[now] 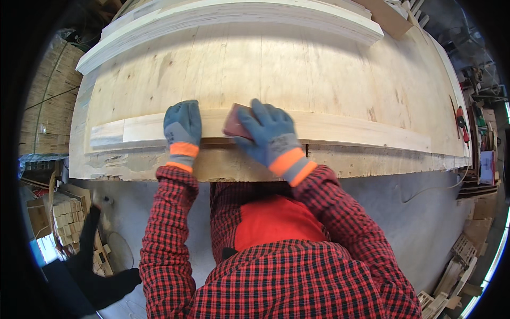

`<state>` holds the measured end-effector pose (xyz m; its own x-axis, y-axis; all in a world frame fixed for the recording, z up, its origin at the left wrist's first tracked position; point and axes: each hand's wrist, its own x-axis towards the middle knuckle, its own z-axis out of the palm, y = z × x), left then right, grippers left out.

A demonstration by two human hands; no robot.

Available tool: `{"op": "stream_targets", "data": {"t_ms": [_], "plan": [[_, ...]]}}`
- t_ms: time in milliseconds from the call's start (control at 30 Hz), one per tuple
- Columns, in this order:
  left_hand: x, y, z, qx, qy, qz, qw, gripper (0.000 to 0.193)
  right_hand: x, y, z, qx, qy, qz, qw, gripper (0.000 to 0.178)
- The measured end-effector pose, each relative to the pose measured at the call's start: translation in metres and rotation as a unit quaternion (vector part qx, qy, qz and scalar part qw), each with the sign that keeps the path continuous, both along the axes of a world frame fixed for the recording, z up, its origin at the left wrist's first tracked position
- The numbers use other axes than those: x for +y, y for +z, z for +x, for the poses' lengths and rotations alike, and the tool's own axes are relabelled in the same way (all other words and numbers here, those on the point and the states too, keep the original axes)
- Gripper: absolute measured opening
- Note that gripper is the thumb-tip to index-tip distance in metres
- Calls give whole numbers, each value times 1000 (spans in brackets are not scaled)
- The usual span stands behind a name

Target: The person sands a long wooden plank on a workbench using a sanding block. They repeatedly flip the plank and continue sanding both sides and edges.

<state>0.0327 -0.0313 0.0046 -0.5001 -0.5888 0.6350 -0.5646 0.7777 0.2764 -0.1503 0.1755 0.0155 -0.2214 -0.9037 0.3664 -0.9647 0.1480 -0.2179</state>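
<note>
A long pale wooden board point(350, 131) lies along the near side of the plywood-topped workbench point(255, 69). My left hand point(183, 123), in a blue and grey glove with an orange-striped cuff, is closed over the board left of its middle, fingers wrapped over the far edge. In my right hand point(270, 130), gloved the same way, is a reddish-brown sanding block point(235, 121), which rests on the board's upper face just right of the left hand. The right fingers are slightly blurred, and part of the block is hidden under them.
A stack of long boards point(239, 15) lies across the bench's far side. A red-handled tool point(463, 125) sits at the right edge. Bundled wood point(45, 101) stands on the left, with cut blocks point(69, 215) below it. Scrap wood point(457, 266) lies on the floor at right.
</note>
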Motion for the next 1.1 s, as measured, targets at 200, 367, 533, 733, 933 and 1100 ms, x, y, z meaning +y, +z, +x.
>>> {"op": "stream_targets", "data": {"t_ms": [200,367,533,733,933,1100], "plan": [[-52,-2,59,-18,0,-27,999,19,167,18,-145,157,-180,30,970,68],[-58,-20,70,-19,2,-16,1000,16,168,27,-137,148,-218,-23,964,63],[-58,-15,69,-27,-5,-25,999,17,10,6,18,36,39,-33,998,68],[-61,-16,67,-42,-3,-62,997,19,11,-1,8,28,82,-29,996,73],[-52,-10,65,-4,-1,-11,1000,18,194,24,-167,107,-230,4,967,44],[-34,-10,45,-20,12,-35,999,14,153,34,-169,68,-350,-40,933,27]]}}
